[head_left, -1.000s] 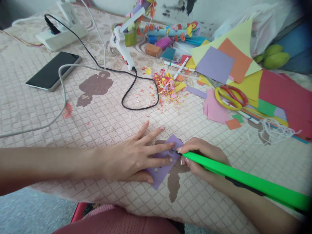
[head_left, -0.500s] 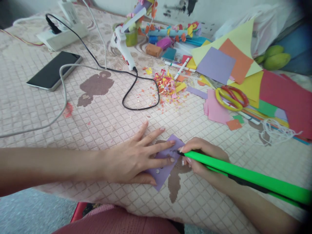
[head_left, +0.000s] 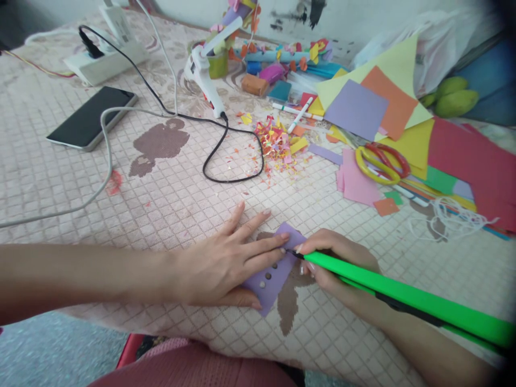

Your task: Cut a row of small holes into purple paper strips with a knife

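A small purple paper [head_left: 290, 231] lies on the patterned cloth in front of me. My left hand [head_left: 221, 260] rests flat on it with the fingers spread. Several small round spots [head_left: 268, 276] show on the paper beside my fingers; I cannot tell whether they are holes or stuck-on dots. In my right hand [head_left: 332, 252] is a long bright green tool [head_left: 387, 279] with a dark tip. That tip touches the paper near my left fingertips, and my right fingers are closed around the tool's front end.
Scissors [head_left: 382, 164], coloured papers [head_left: 357, 109] and white string [head_left: 447, 217] lie at the right. Paper scraps [head_left: 276, 141], a glue gun [head_left: 204, 80] and its black cable are beyond my hands. A phone [head_left: 94, 117] and a power strip [head_left: 107, 62] sit at the left.
My left fingers have shifted slightly on the paper, and more of the round spots show. The tool's tip has moved a little within the same area.
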The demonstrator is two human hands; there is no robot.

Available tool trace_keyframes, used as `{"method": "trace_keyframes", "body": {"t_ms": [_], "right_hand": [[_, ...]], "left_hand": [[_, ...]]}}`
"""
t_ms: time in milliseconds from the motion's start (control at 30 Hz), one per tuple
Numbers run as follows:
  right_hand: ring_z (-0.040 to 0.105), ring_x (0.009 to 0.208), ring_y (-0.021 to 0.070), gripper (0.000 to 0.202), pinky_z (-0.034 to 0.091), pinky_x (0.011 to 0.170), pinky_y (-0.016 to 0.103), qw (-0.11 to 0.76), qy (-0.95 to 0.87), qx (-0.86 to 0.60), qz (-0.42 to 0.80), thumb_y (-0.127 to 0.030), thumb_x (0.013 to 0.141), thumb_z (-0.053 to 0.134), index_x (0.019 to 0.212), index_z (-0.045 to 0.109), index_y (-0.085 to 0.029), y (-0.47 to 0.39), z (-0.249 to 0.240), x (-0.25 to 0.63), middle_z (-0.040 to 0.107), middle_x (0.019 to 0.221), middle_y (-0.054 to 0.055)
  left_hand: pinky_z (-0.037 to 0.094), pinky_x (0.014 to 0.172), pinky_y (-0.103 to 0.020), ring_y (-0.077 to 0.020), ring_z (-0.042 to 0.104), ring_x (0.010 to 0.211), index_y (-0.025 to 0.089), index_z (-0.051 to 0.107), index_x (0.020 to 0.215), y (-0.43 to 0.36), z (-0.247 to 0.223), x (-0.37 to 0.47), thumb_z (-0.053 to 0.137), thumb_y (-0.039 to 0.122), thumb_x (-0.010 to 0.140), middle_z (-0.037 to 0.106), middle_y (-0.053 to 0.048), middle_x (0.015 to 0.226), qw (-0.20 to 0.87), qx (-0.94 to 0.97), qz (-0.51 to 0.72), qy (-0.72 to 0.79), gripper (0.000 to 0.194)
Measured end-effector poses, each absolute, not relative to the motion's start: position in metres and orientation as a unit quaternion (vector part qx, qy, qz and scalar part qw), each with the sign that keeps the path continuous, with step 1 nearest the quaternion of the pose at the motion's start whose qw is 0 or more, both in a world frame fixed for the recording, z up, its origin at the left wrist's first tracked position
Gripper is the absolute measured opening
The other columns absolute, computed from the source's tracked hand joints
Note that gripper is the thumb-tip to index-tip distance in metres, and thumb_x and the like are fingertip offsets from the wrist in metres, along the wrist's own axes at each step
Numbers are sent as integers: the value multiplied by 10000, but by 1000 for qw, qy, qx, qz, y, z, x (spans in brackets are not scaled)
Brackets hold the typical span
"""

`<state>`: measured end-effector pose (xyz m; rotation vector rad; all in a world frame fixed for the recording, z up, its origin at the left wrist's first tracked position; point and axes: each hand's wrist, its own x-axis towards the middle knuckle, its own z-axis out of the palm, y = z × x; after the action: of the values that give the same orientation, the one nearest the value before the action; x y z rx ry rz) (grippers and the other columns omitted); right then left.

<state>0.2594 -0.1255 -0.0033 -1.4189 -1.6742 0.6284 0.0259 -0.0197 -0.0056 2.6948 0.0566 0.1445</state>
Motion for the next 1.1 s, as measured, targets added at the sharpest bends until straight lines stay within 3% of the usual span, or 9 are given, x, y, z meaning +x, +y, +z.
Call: {"method": "trace_keyframes", "body": {"t_ms": [233,467,733,833,967,1100], "right_hand": [[667,627,116,165,528,553,221,427,-575,-582,386,-157,898,623,977,674,-293,-130,-7,268,691,734,-36],[655,624,102,134,537,572,188,434,-532,-590,426,-180,928,616,973,661,-298,-129,-2,272,705,716,-42],[659,637,124,72,539,577,217,496,-429,-559,507,-242,925,654,994,661,-261,-127,-13,277,699,700,-28],[651,626,123,87,529,565,218,514,-397,-558,517,-235,899,669,984,658,-249,-124,-12,275,691,687,-30],[619,576,122,89,493,506,216,548,-357,-545,525,-231,816,701,896,662,-226,-117,-5,270,666,628,-27],[592,551,123,107,467,482,225,571,-328,-541,524,-237,756,710,850,657,-236,-113,0,269,641,615,-32]], "left_hand": [[-93,1191,-697,-401,132,1541,134,462,1375,-17,-8,25,563,539,969,313,-156,1621,245,967,66,17,582],[-43,1201,-692,-405,215,1521,148,310,1533,-17,-6,26,563,583,948,321,-186,1611,226,972,67,16,772],[162,1198,-697,-400,309,1477,128,517,1195,-15,-4,28,634,620,878,409,-242,1535,275,953,119,53,597],[208,1230,-598,-329,402,1422,156,549,1102,-14,-1,29,654,531,907,532,-187,1426,284,944,165,31,436],[176,1267,-479,-228,512,1320,190,587,1030,-12,0,29,594,339,983,682,-68,1231,288,945,154,-20,156],[215,1244,-548,-317,345,1471,162,551,1244,-8,-3,27,645,389,942,471,-155,1528,269,953,136,0,390]]}}
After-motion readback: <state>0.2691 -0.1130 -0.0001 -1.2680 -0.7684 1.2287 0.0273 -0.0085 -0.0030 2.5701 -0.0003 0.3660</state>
